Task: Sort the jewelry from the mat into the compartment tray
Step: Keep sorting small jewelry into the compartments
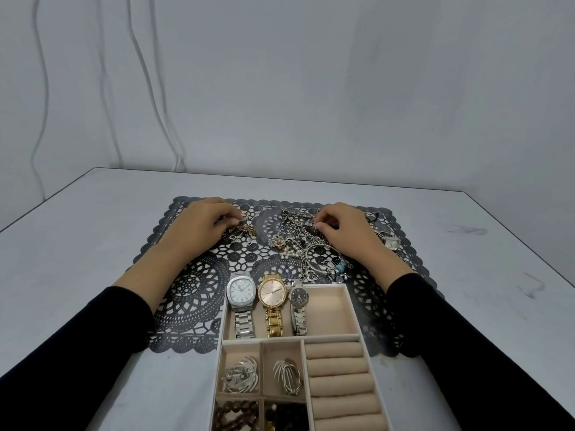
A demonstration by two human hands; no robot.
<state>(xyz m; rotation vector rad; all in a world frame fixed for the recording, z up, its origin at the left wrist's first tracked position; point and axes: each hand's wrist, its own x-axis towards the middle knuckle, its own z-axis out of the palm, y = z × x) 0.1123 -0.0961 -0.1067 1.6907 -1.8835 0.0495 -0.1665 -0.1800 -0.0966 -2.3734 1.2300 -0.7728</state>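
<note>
A black lace mat point(193, 293) lies on the grey table. My left hand point(199, 225) is at the mat's far left, fingers curled and pinching at a small gold-toned piece point(245, 230). At the far right my right hand point(345, 231) pinches into a tangled pile of silver chains and bracelets point(308, 247). A small square watch point(390, 242) lies just right of that hand. The beige compartment tray point(354, 318) stands near me. Its top compartment holds three watches: silver point(241, 292), gold point(273, 293) and a small dark-faced one point(298, 298).
Lower tray compartments hold silver earrings point(241, 376), another silver piece point(287, 376) and dark bead bracelets point(236, 415). Padded ring rolls point(339, 377) fill the tray's right column. White cables point(146, 73) hang on the wall behind the table.
</note>
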